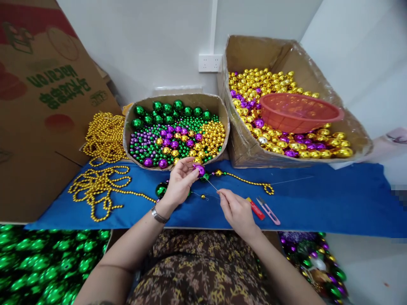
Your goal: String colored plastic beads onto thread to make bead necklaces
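Note:
Pinched in the fingers of my left hand (181, 182) is a shiny purple bead (199, 170), just in front of the low carton of beads (127, 146). My right hand (237, 212) grips a thin needle-like rod (210, 183) whose far end meets the purple bead. Whether the tip is inside the bead's hole is too small to tell. Under and behind my hands lies a bead string with a large green bead (161, 189), a gold bead (218, 173) and a run of small gold beads (246, 180). A small gold bead (203, 196) on thread lies between my hands.
A red lighter or cutter (257, 210) and pink thread snips (270, 211) lie right of my right hand on the blue cloth (333, 203). Gold bead chains (98, 186) spread at left. A tall carton (254, 154) holds gold and purple beads and a red basket (286, 118).

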Action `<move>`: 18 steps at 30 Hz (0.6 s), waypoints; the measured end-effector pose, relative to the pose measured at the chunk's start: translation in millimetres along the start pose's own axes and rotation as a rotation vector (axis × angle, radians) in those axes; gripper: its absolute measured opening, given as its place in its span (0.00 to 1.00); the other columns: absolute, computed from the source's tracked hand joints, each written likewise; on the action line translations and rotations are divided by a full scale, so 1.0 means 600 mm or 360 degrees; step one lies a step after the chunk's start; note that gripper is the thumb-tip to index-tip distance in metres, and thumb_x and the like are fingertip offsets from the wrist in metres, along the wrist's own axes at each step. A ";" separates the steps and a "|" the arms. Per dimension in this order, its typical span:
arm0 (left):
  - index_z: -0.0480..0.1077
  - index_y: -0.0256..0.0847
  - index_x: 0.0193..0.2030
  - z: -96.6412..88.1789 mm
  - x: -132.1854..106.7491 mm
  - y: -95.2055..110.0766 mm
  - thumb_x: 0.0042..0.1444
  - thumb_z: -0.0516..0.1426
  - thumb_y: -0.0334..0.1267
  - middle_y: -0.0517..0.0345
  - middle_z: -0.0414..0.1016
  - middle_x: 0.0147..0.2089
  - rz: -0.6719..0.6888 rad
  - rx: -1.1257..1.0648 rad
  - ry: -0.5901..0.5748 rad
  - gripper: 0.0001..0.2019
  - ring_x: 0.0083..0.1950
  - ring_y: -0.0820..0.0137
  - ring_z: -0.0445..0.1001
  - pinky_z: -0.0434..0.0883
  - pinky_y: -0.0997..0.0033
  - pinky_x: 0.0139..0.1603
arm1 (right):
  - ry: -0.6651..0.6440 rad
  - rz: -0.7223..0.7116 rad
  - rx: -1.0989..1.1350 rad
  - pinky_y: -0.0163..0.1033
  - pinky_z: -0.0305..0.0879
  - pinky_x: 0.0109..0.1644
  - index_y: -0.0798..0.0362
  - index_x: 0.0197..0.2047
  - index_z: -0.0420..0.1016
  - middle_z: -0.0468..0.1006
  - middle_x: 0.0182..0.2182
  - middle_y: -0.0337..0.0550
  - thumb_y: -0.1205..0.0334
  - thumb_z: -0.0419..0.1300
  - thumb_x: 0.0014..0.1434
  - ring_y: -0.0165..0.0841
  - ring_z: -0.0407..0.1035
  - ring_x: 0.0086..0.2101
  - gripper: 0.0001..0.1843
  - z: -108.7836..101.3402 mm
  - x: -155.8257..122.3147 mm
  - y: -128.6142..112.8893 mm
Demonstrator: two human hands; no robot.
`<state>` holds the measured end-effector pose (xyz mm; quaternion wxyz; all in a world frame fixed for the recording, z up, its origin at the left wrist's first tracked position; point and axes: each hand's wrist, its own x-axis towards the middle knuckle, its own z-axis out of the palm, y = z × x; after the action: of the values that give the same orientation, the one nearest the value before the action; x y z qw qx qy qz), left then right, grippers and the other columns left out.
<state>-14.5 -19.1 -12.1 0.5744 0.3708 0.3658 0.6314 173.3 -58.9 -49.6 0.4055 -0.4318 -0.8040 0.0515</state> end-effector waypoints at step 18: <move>0.71 0.38 0.46 0.001 0.102 -0.006 0.60 0.56 0.38 0.51 0.78 0.42 0.0602 0.1447 -0.0250 0.10 0.43 0.66 0.76 0.73 0.65 0.45 | 0.0160 0.0105 -0.0084 0.34 0.68 0.33 0.55 0.42 0.71 0.79 0.28 0.43 0.66 0.51 0.67 0.30 0.73 0.25 0.08 -0.014 0.004 0.012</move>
<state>-16.1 42.3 -11.9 0.2558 0.6900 0.4860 0.4714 183.2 -54.6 -45.5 0.4321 -0.4706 -0.7690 0.0218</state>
